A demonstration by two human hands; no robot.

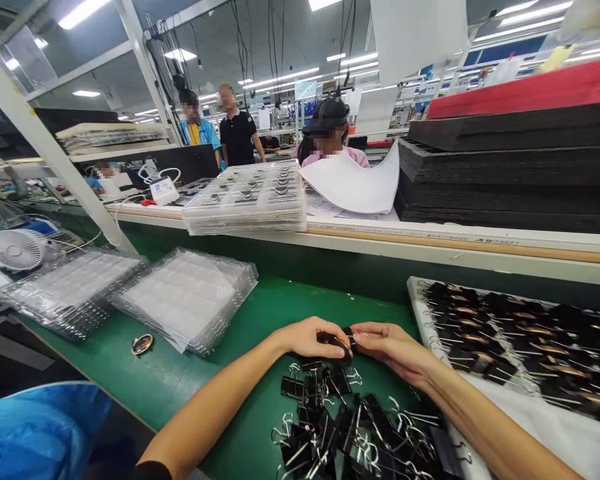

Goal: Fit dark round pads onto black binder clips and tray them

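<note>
My left hand (317,339) is closed around a dark round piece (347,353), whose curved rim shows under the fingers. Fingers of my right hand (393,345) pinch a black binder clip (350,331) against that piece; its thin wire handle shows at the fingertips. Just below both hands lies a loose heap of black binder clips (340,427) with silver wire handles. To the right, a white tray (414,293) holds rows of binder clips around gold-edged pieces. Alone on the green table (180,387) at left lies a gold-rimmed dark oval piece (142,345).
Stacked transparent plastic trays (185,293) stand on the table's left, beside a small white fan (15,250). Above runs a shelf edge (360,243) carrying more trays (245,200), papers (355,180) and black sheets (505,180). Several people are beyond; a blue sleeve (40,427) is lower left.
</note>
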